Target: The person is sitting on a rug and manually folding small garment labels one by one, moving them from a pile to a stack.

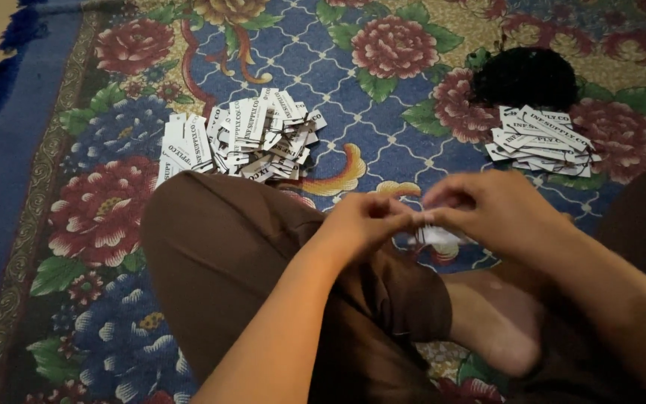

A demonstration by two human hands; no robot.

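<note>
- Left hand (364, 221) and right hand (487, 209) raised together over crossed legs, fingertips meeting at centre.
- Small white paper tag (437, 238) pinched between both hands, hanging just below the fingertips; blurred, detail unreadable.
- Left grip narrow, thumb and fingers closed on the tag's edge; right grip likewise narrow, curled over the same tag.
- Large loose heap of white tags (244, 138) on the floral carpet (383, 142), beyond the left knee.
- Smaller, tidier stack of tags (541, 142) on the carpet to the right, well apart from the heap.
- Dark bundle of black string (525, 75) touching the far edge of the smaller stack.
- Brown trousers (226, 254) and bare foot (499, 322) beneath the hands.
</note>
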